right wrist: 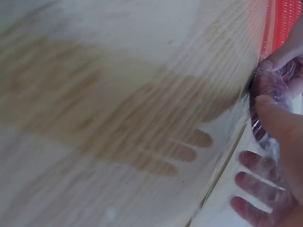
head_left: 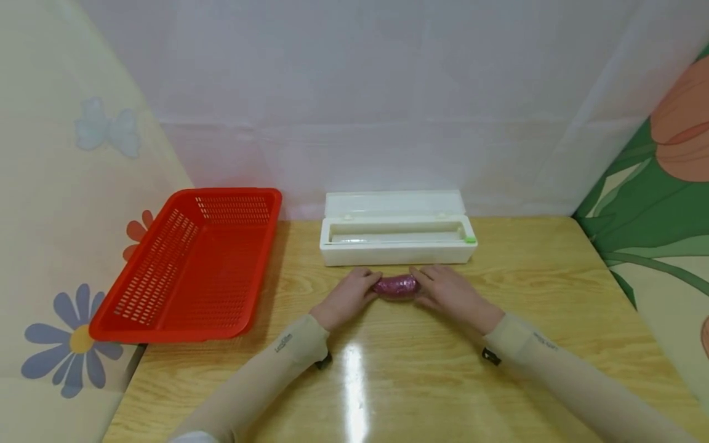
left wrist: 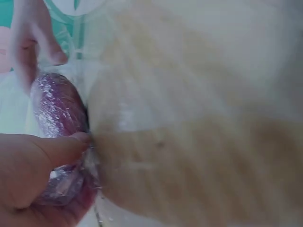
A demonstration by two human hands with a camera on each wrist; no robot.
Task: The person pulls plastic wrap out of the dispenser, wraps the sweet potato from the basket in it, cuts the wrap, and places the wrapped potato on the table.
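A reddish-purple sweet potato (head_left: 396, 286) wrapped in clear cling film lies crosswise at the table's middle, between both hands. My left hand (head_left: 350, 297) holds its left end; in the left wrist view the thumb (left wrist: 71, 147) presses across the film, with fingers under that end. At the other end is my right hand (head_left: 450, 294). Its thumb (right wrist: 272, 111) lies on the wrapped sweet potato (right wrist: 271, 87) in the right wrist view, while the lower fingers (right wrist: 258, 184) spread apart beneath. Creased film shines along the sweet potato (left wrist: 57, 106) and bunches near the left thumb.
Just behind the hands stands a white cling film dispenser (head_left: 399, 255), its lid (head_left: 394, 203) raised and a green slider (head_left: 470, 240) at its right end. A red slotted plastic basket (head_left: 257, 271) sits at the left of the wooden table (head_left: 532, 271). A white cloth backs the table.
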